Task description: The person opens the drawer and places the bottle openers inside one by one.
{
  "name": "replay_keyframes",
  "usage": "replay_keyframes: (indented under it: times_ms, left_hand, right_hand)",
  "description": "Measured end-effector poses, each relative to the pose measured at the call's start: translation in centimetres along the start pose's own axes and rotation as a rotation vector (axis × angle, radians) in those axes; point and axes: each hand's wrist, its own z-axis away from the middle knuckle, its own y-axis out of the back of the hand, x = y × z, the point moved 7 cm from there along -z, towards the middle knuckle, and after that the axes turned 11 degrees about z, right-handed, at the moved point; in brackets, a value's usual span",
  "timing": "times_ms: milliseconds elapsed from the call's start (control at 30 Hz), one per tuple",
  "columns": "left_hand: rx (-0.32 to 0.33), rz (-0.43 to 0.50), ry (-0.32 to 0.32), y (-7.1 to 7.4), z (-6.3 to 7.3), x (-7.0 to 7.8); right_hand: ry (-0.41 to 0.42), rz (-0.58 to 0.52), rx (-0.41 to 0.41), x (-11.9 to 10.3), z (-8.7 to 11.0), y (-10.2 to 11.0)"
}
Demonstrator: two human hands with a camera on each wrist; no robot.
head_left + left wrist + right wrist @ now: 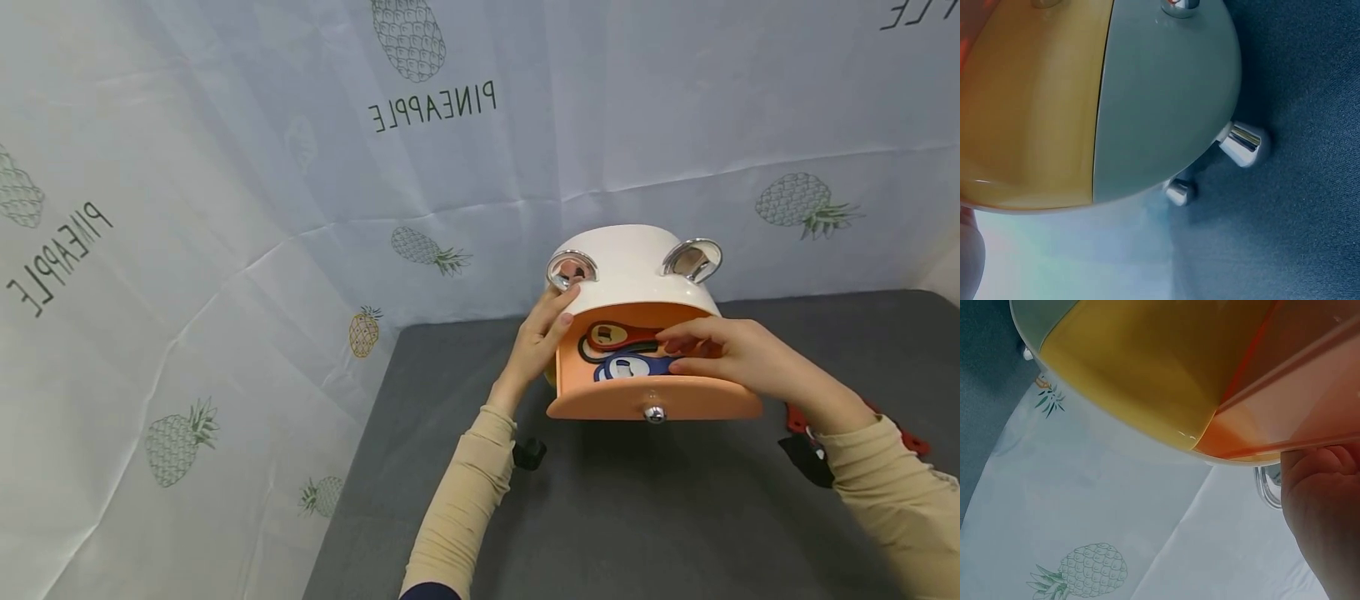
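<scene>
A rounded white cabinet (pixel 633 258) with two shiny metal ears stands on the table, its orange drawer (pixel 600 402) pulled out. Inside lie a red-handled tool (pixel 609 335) with a black loop and a blue-handled tool (pixel 628 367), side by side. My left hand (pixel 534 340) rests against the cabinet's left side, thumb near the drawer opening. My right hand (pixel 727 354) reaches over the drawer's right side, fingertips at the end of the red handle and thumb at the blue one; I cannot tell whether it grips either. From below, the wrist views show the cabinet's yellow panel (pixel 1141 369).
More red items (pixel 911 442) lie on the dark grey table (pixel 600 517), partly behind my right forearm. A pineapple-print cloth (pixel 480 183) hangs behind and to the left. Short metal feet (pixel 1244 144) show under the cabinet's green part (pixel 1166 94).
</scene>
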Motion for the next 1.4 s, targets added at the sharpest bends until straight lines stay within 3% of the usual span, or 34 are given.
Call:
replay_keyframes:
  times_ms: [300,433,667,933,1133,1400]
  left_hand:
    - [-0.004,0.004,0.013,0.0,0.0,0.6]
    - [-0.017,0.031,0.050,0.0,0.0,0.8]
    - [-0.046,0.038,0.069,0.4,0.1,3.9]
    - [-0.013,0.031,0.051,0.6,0.1,4.4]
    - [-0.010,0.046,0.075,0.5,0.2,4.0]
    - [0.007,0.049,0.066,0.1,0.1,0.2]
  right_hand:
    - [0.003,-0.049,0.083,-0.1,0.4,0.4]
    - [-0.052,-0.095,0.075,0.6,0.6,0.5]
    - [-0.173,-0.147,0.116,1.7,1.3,1.0]
    - [-0.224,-0.244,0.156,2.9,2.4,1.6]
    - [-0.254,-0.309,0.216,4.3,3.5,1.9]
    - [-0.311,-0.314,0.278,6.3,5.2,1.3]
